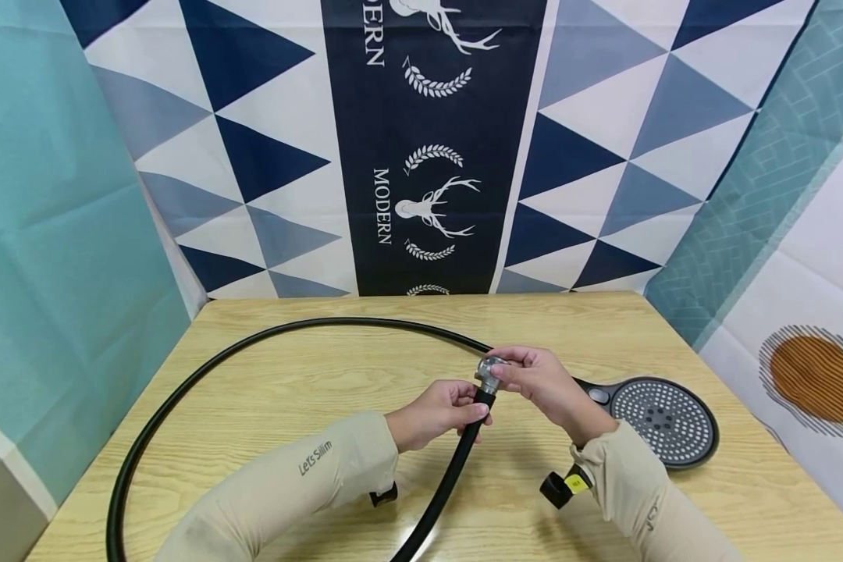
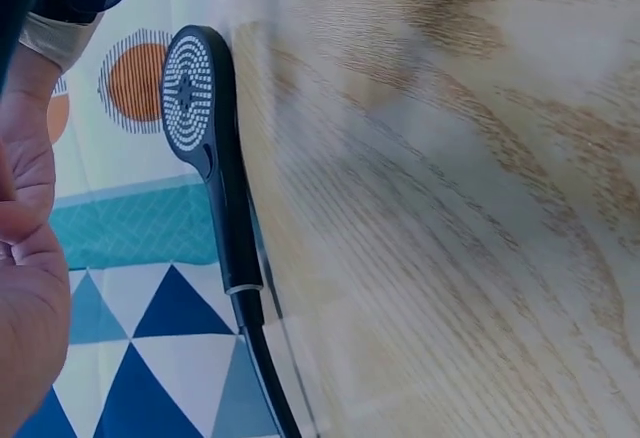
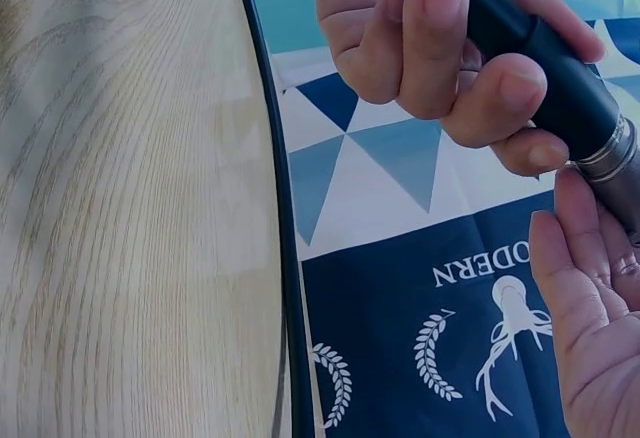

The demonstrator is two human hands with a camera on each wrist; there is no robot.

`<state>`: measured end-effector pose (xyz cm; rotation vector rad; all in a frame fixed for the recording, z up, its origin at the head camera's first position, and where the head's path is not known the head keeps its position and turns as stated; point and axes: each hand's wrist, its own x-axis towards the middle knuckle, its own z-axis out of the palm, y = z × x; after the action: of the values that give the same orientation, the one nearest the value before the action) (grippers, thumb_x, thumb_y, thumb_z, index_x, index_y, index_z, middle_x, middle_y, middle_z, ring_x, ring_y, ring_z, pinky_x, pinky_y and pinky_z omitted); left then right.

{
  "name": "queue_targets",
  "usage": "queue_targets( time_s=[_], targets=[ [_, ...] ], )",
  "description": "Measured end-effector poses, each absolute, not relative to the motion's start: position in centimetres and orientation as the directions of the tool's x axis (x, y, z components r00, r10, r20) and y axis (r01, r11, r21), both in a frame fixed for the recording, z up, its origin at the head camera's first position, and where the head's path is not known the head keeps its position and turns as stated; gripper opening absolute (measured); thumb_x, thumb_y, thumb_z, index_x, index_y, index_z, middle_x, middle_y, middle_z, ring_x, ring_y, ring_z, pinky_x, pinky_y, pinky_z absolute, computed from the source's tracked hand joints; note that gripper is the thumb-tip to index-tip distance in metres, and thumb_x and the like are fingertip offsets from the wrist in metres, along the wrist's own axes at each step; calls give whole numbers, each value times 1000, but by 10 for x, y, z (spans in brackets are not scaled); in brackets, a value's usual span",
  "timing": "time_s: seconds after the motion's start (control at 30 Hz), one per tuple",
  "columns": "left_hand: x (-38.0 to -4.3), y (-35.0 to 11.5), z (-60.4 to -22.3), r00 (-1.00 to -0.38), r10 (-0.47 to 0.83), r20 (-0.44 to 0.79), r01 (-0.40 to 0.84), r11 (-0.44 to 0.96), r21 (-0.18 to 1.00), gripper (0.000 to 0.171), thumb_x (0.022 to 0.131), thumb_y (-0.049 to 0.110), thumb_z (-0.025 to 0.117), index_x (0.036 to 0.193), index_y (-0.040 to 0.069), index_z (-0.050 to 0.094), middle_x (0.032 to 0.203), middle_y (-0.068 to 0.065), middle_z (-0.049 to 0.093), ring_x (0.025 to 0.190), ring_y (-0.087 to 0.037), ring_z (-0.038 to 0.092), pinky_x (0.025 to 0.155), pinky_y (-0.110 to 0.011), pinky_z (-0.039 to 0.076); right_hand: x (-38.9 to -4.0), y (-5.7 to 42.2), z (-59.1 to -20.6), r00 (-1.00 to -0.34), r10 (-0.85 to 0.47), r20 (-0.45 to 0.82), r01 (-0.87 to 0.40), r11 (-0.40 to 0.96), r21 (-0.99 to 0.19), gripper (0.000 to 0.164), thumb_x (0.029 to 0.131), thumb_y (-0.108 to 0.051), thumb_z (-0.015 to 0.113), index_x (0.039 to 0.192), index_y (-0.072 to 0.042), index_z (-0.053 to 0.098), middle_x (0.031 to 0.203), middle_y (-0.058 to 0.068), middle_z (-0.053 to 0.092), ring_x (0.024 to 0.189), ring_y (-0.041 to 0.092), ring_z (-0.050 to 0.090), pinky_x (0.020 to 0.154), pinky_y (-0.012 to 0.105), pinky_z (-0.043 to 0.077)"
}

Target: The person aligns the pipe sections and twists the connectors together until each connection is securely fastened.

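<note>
My left hand (image 1: 439, 410) grips the end of a black shower hose (image 1: 449, 488), thumb on top. In the right wrist view, the fingers of the left hand (image 3: 440, 53) curl round the hose's black end sleeve (image 3: 565, 93). My right hand (image 1: 537, 382) pinches the silver metal fitting (image 1: 489, 375) at the hose's tip between thumb and fingers. Hose and fitting are held raised and tilted above the table. To the right lies a black hand shower (image 1: 660, 421) with a pale nozzle face, its handle partly hidden behind the right hand.
The hose loops widely over the left and back of the wooden table (image 1: 302, 367). A small black device with a yellow label (image 1: 576, 484) sits at the right wrist. Another black piece (image 1: 384, 495) shows under the left sleeve. Patterned cloths (image 1: 428, 156) hang behind the table.
</note>
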<state>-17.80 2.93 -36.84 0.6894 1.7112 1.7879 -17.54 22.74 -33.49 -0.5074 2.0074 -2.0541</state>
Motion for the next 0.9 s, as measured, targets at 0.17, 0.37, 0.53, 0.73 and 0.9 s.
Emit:
queue_targets(
  time_s=[0.17,0.37,0.53,0.73,0.9],
  targets=[
    [-179,28,-368,-651,758,-49,-121,-40,992,30,103,5,39,121,-18,45,103,-20,64,69,-8,60,69,-23,49,-176,228,-336,-922,-379,80,-75,-28,-997,10,93,-8,62,101,-11,67,89,-4,68,83,8,64,81,26,51],
    [-181,22,-369,-523,852,-19,-203,-102,974,42,106,10,26,136,-19,32,126,-29,54,80,-8,59,77,-26,47,-176,227,-338,-923,-374,94,-90,-28,-996,10,92,-9,64,97,-16,68,87,-5,68,82,9,63,79,27,51],
    [-184,20,-370,-502,864,31,-144,-119,982,42,106,11,30,132,-22,32,98,0,63,77,-9,60,72,-23,46,-177,227,-338,-924,-372,92,-90,-23,-996,10,92,-10,65,96,-19,69,87,-5,69,82,9,64,79,27,52],
    [-183,22,-368,-551,834,29,-96,-98,991,36,105,7,32,124,-23,37,89,4,61,72,-9,59,68,-21,43,-178,227,-335,-924,-373,86,-87,-15,-996,9,93,-10,64,98,-15,68,87,-5,69,83,9,65,81,28,52],
    [-182,23,-367,-598,801,7,-92,-77,993,31,104,4,33,118,-22,42,91,-1,62,69,-10,59,67,-21,43,-178,228,-335,-922,-377,84,-85,-14,-996,8,93,-10,64,99,-14,68,87,-5,69,83,8,65,81,28,52]
  ],
)
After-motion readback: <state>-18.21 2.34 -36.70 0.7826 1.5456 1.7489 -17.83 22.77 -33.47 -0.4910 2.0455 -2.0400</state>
